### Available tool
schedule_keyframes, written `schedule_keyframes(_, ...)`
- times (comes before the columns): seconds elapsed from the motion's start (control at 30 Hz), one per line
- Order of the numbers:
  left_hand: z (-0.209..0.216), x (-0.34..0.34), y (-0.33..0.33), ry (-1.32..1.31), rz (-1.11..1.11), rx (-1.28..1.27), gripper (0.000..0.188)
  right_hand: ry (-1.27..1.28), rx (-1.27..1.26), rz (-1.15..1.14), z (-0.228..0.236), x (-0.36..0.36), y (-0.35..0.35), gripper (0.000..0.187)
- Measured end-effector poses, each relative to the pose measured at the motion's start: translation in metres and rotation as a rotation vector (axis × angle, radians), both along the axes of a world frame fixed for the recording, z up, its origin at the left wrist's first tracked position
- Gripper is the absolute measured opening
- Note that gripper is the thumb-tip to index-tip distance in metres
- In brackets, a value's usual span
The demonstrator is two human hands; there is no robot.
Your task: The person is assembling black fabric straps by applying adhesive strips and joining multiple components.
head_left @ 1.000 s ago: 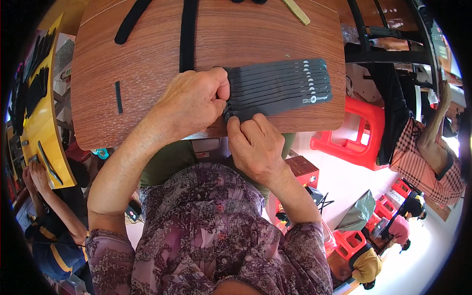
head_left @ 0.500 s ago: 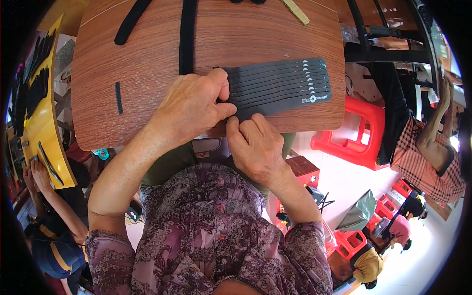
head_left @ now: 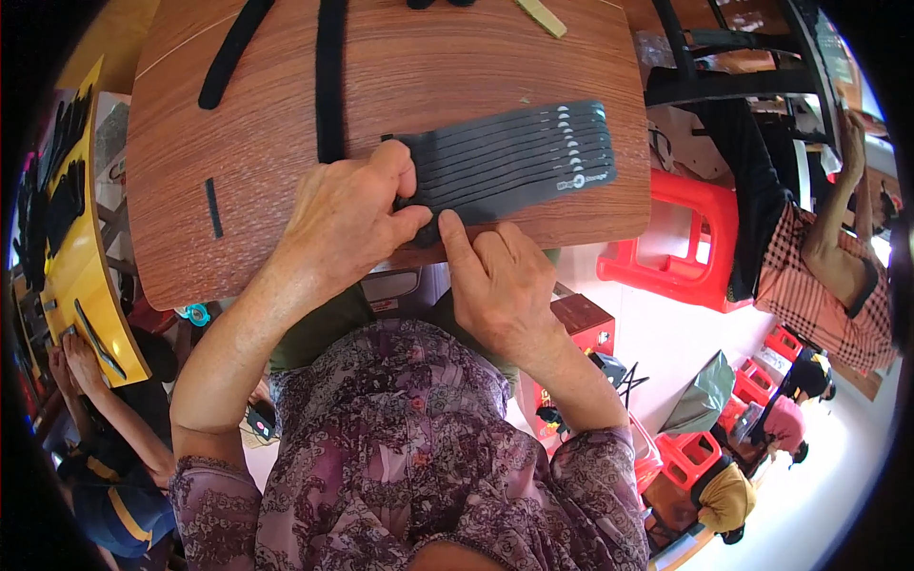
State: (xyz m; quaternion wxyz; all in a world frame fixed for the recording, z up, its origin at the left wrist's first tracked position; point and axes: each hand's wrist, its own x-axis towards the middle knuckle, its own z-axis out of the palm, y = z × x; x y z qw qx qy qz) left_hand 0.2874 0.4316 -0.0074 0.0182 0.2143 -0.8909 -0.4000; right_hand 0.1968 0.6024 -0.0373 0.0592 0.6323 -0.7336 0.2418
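A stack of flat black straps (head_left: pixel 514 157) lies fanned out on the brown wooden table, overlapping in rows, with white printed marks at the right ends. My left hand (head_left: pixel 343 209) is closed at the stack's left end, thumb and fingers pinching the straps there. Close by, my right hand (head_left: pixel 506 285) has its index finger reaching to a small dark strap end (head_left: pixel 426 231) at the table's near edge. Its other fingers are curled and the thumb is hidden, so the grip there shows only in part.
Two long black strips (head_left: pixel 330 86) lie farther back on the wooden table (head_left: pixel 257 171). A short black strip (head_left: pixel 213 207) is at left, a yellowish stick (head_left: pixel 543 17) at the far side. Right of the table stands a red plastic stool (head_left: pixel 714 238). Other people sit around; a yellow table (head_left: pixel 114 314) is at left.
The table and stack have shifted left and slightly in the view. My right index finger has straightened against the dark strap end, where before the fingers were more bunched. My left hand keeps its pinch.
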Motion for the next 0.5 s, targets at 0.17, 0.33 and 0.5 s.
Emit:
schedule_keyframes(0.17, 0.001, 0.001, 0.000, 0.031, -0.017, -0.025, 0.021, -0.071, 0.048, -0.150, 0.014, -0.026, 0.017, 0.038)
schedule_keyframes(0.33, 0.010, 0.008, -0.008, -0.097, 0.140, 0.559, 0.015, -0.075, -0.105, -0.409, 0.016, -0.068, 0.032, 0.027)
schedule_keyframes(0.5, 0.018, 0.011, 0.007, -0.021, 0.344, 0.587, 0.016, 0.029, -0.073, -0.571, 0.021, -0.103, 0.012, 0.039)
